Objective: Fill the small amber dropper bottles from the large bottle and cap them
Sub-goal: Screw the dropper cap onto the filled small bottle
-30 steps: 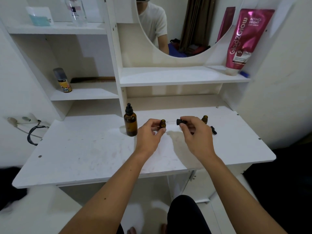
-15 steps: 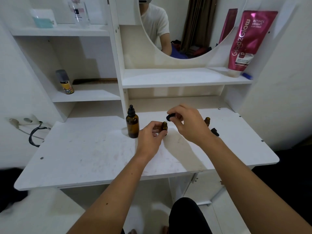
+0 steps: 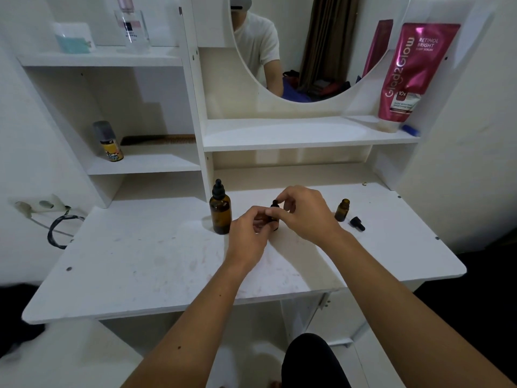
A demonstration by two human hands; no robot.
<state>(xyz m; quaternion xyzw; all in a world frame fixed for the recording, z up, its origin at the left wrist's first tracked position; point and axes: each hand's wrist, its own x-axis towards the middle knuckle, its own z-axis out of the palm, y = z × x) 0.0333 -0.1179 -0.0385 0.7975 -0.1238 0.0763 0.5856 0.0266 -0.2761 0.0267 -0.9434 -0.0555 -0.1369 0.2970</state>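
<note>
On the scuffed white tabletop [image 3: 145, 264], left hand [image 3: 247, 236] grips a small amber bottle [image 3: 273, 221]; right hand [image 3: 303, 211] pinches its black cap [image 3: 275, 203]

Dim, cool indoor light from above; soft shadows under the hands on the tabletop [image 3: 145, 264]. Strongly bowed at the edges (wide-angle), corners murky, centre reasonably sharp.
</note>
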